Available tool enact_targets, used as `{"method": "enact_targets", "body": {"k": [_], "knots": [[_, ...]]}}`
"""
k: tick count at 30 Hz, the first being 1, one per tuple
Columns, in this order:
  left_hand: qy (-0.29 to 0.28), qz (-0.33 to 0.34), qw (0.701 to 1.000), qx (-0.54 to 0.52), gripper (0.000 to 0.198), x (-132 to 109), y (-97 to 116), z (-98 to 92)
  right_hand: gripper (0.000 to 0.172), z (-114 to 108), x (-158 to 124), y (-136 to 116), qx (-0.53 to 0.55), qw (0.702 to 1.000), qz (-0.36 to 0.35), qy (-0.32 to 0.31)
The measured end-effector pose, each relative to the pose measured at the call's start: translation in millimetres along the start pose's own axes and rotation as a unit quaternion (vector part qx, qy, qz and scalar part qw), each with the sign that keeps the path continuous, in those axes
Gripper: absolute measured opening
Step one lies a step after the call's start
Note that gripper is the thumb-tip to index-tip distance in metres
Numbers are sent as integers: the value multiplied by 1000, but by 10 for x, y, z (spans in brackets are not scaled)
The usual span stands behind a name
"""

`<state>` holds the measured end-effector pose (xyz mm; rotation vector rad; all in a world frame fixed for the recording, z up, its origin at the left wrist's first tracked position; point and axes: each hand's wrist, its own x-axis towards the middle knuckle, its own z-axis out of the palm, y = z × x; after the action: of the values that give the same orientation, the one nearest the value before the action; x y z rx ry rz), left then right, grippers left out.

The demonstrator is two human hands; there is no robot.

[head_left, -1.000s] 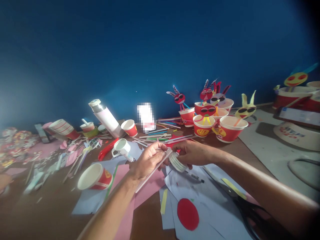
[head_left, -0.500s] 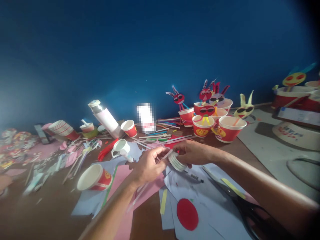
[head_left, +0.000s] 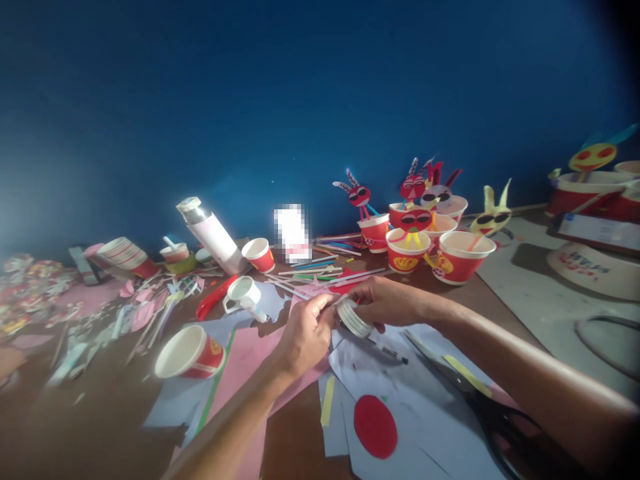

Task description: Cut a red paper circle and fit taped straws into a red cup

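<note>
A roll of tape (head_left: 355,320) is gripped in the closed fingers of my right hand (head_left: 383,300). My left hand (head_left: 307,333) is closed in a pinch right beside it, above pink paper (head_left: 250,373); what its fingertips hold is hidden. Both hands almost meet in front of me. Under the roll, a black-tipped pen (head_left: 393,353) lies on white paper sheets (head_left: 415,413). A red paper oval (head_left: 375,427) rests on those sheets. Black-handled scissors (head_left: 480,400) lie partly beneath my right forearm.
Red-and-white paper cups (head_left: 460,260) with paper puppets stand at the back right. A tipped paper cup (head_left: 190,353), white mug (head_left: 243,297) and leaning thermos (head_left: 213,237) are on the left. Loose straws (head_left: 315,267) lie beyond my hands. Part of another person's hand (head_left: 9,360) shows far left.
My left hand has turned slightly, and the thin white strip seen by its fingertips and below it is now mostly hidden. My right hand keeps the tape roll in nearly the same place.
</note>
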<state>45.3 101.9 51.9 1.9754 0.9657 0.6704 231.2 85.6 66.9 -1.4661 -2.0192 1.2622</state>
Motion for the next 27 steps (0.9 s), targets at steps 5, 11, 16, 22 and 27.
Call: {"method": "enact_targets", "body": {"k": [5,11,16,22,27], "knots": [[24,-22,999,-34,27,8,-21,39,17,-15,-8,1,-14,1000,-4,17],[47,-33,997,-51,28,11,-4,22,17,-32,12,38,-19,999,29,2],[28,-56,994,-87,29,31,4,-13,17,-6,37,73,-40,998,44,16],[-25,-80,987,-135,23,37,29,-67,16,15,68,103,-13,999,51,4],[-23,-72,987,-142,21,49,0,-69,13,2,39,62,-21,999,49,0]]}}
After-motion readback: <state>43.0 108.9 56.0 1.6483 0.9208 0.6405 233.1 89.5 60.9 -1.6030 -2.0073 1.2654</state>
